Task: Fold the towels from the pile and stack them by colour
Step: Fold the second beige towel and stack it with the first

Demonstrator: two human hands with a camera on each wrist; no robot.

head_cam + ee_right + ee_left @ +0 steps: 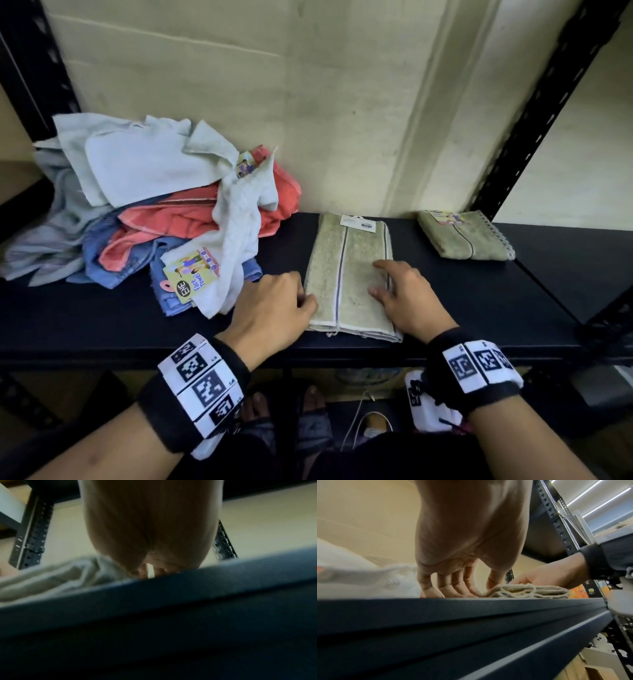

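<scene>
a folded rectangular olive-green terry towel (349,274) is lying flat on the matte black metal shelf (102,325), near its front edge, with a thin dark stripe running along its length, pale hemmed borders and a white paper tag at its far end. the left hand (274,308) is sitting at the towel's left edge; in the left wrist view its fingers (453,586) are curling down onto the shelf while the thumb and forefinger are pinching the looped, layered corner of the towel (522,591), so its grip is grasping the fabric. the right hand (407,301) is lying on the towel's right side with fingers stretched out and pressing the nubbly pile flat, its grip released. the right wrist view is dim and blurred, showing only the heel of the right hand (150,527) above the shelf lip and soft pale folds of cloth at the left.

to the left, touching the wall, a rumpled pile of unfolded towels (154,212) is heaping up: pale white terry on top, coral-red cloth beneath, blue ribbed cloth at the bottom, and a colourful cardboard label (190,274) hanging at the near side. at the far right of the shelf, well apart from the hands, a second olive-green folded towel (462,236) is sitting as a compact block with a scalloped pale edge.
</scene>
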